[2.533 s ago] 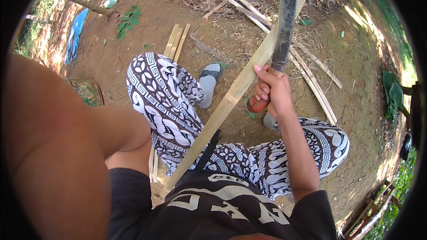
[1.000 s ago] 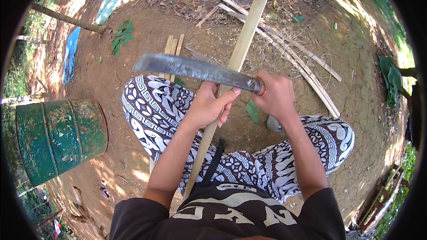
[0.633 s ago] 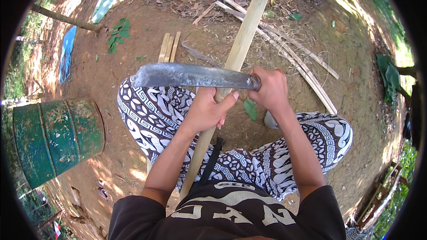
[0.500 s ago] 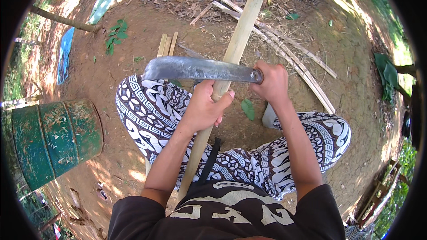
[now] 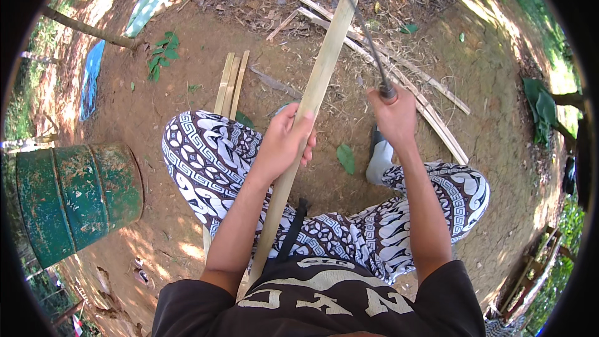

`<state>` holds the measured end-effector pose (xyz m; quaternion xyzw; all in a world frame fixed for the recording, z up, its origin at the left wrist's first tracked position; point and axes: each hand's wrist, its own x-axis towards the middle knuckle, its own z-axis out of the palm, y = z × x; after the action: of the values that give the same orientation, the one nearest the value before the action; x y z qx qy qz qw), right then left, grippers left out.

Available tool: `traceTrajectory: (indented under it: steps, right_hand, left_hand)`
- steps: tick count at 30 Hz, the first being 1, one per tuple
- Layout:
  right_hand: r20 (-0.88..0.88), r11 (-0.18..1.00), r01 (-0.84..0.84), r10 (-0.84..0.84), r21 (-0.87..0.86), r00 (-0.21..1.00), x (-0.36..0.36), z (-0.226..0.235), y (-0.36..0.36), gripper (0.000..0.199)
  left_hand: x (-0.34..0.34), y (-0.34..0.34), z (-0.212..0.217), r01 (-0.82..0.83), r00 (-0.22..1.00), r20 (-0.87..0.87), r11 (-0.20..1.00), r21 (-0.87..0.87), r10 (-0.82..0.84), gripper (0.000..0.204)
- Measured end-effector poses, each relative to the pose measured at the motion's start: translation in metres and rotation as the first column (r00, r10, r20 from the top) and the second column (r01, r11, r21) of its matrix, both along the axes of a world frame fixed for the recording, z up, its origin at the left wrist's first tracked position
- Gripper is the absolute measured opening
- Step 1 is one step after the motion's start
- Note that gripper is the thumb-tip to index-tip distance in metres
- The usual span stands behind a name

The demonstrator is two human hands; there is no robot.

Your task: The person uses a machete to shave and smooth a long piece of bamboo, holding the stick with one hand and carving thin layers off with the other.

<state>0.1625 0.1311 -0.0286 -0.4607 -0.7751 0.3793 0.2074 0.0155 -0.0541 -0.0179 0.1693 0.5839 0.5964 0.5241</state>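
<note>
My left hand (image 5: 287, 141) is closed around a long pale bamboo strip (image 5: 324, 68). The strip slants from beside my waist up past my knees to the far edge of the view. In my right hand (image 5: 397, 115) is the handle of a machete (image 5: 369, 34), its dark blade turned edge-on and pointing away from me. The blade's far end passes over or beside the strip's upper part; I cannot tell whether they touch. Both forearms reach forward between my bent knees in patterned trousers (image 5: 212, 156).
Several short split strips (image 5: 231, 84) lie beyond my left knee. Longer thin strips (image 5: 412, 81) spread on the dirt at the right. A rusty green drum (image 5: 81, 193) lies at the left. A thin trunk (image 5: 90, 28) and a blue sheet (image 5: 92, 81) are at the far left.
The machete has swung from lying broadside across the bamboo strip to pointing away, edge-on. My right hand has moved slightly right and nearer; the strip's far end has shifted a little left.
</note>
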Motion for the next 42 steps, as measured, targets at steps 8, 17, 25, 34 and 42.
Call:
traceTrajectory:
  steps: [8,17,25,34,42]
  right_hand:
    - [-0.15,0.936,-0.351,0.351,0.027,0.924,-0.009,-0.005,-0.057,0.022]
    - [-0.063,0.775,-0.466,0.539,0.427,0.84,-0.013,-0.011,-0.069,0.022]
    - [-0.013,0.774,-0.459,0.515,0.436,0.857,-0.01,-0.01,-0.07,0.018]
    - [0.141,0.771,-0.476,0.463,0.423,0.875,-0.011,-0.018,-0.066,0.029]
    - [0.083,0.772,-0.419,0.436,0.478,0.896,-0.014,-0.027,-0.055,0.033]
  left_hand:
    - [-0.01,0.0,-0.001,-0.069,0.991,0.116,0.996,0.058,0.062,0.028]
    - [-0.009,0.003,-0.003,-0.091,0.966,0.255,0.981,0.174,0.044,0.027]
    - [-0.004,0.004,0.0,-0.03,0.961,0.277,0.983,0.179,-0.021,0.027]
    - [-0.002,0.003,-0.009,0.006,0.973,0.221,0.973,0.232,-0.059,0.029]
    - [0.004,0.005,-0.014,-0.033,0.984,0.179,0.986,0.162,0.004,0.028]
